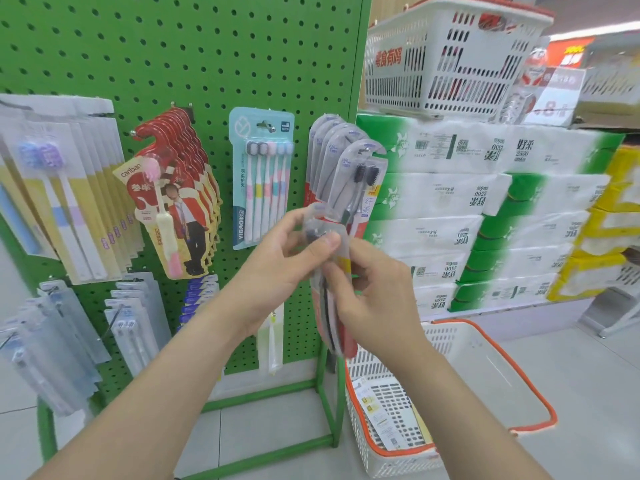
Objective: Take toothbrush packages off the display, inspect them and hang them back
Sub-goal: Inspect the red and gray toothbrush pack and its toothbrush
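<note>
I hold a clear toothbrush package with dark bristles and a red base in front of the green pegboard display. My left hand pinches its top end between thumb and fingers. My right hand grips its middle from the right side. Behind it, several packages of the same kind hang on a hook at the board's right edge. A light-blue multi-brush package hangs to their left.
Red character-shaped packages and yellow-white packages hang further left, pale blue ones below. A white basket with an orange rim stands on the floor at the right. Stacked tissue packs and another basket fill the right side.
</note>
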